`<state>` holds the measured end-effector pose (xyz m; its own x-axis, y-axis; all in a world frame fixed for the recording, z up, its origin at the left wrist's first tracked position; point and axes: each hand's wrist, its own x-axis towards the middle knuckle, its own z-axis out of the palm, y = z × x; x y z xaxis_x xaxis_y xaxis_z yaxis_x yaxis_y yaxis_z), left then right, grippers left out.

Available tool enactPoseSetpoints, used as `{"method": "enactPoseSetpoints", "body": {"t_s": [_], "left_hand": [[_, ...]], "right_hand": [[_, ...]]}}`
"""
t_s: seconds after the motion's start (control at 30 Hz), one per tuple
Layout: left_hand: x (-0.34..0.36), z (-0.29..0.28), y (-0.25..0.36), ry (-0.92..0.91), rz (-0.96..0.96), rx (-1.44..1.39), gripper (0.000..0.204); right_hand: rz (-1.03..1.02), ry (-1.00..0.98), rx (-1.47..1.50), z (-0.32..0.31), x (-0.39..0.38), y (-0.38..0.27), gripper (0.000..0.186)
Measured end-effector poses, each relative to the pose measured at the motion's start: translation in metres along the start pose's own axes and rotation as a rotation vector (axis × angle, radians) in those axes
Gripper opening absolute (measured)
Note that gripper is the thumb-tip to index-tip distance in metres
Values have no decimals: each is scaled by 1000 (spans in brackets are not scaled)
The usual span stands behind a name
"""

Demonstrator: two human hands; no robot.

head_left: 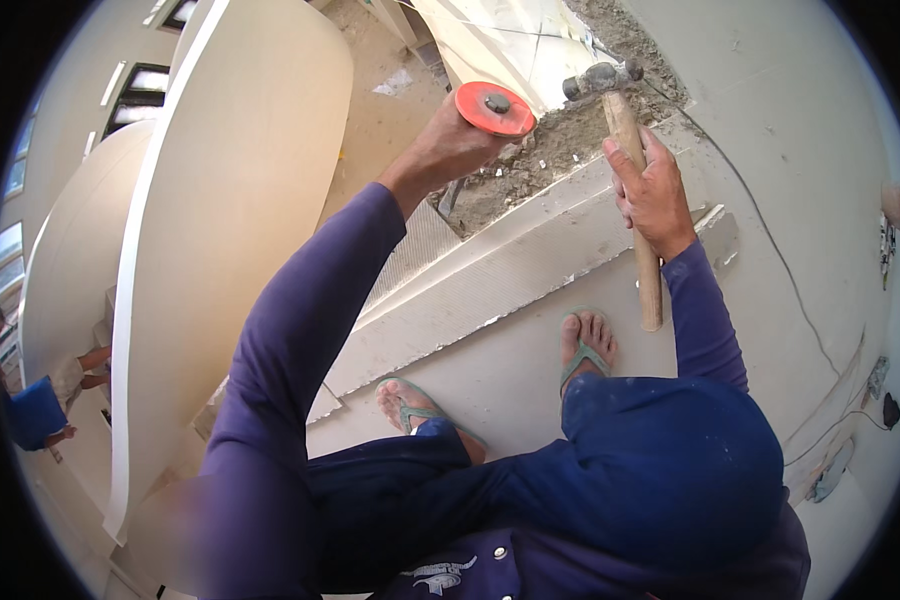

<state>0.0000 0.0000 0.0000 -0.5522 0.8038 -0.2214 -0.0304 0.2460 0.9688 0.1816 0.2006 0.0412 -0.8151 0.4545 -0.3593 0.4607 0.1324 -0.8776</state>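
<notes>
My left hand point(450, 150) is closed round a chisel point(495, 103) with a round orange-red hand guard. The guard faces up and hides most of the fingers; the dark struck end of the steel sticks out of its middle. My right hand point(660, 195) grips a hammer point(625, 130) by its wooden handle. Its dark metal head is up and to the right of the chisel, apart from it. Below both tools runs a strip of broken, rough grey mortar point(550, 150) with small white chips. The chisel's working tip cannot be made out clearly.
Long pale slabs point(490, 270) with chipped edges lie between my sandalled feet and the rough strip. A curved cream wall point(240, 110) rises at left, with another person point(40, 410) beyond it. A dark cable point(770, 220) crosses the pale floor at right.
</notes>
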Motion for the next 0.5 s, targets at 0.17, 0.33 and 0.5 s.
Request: {"method": "enactPoseSetpoints", "body": {"t_s": [0.17, 0.33, 0.5], "left_hand": [[-24, 41, -27, -33, 74, -9, 23], [-5, 39, -17, -80, -37, 82, 25], [4, 25, -7, -169, -159, 114, 18]], "right_hand": [[114, -42, 43, 4, -49, 0, 34], [46, -47, 95, -9, -42, -9, 32], [-92, 78, 266, -18, -26, -19, 30]]}}
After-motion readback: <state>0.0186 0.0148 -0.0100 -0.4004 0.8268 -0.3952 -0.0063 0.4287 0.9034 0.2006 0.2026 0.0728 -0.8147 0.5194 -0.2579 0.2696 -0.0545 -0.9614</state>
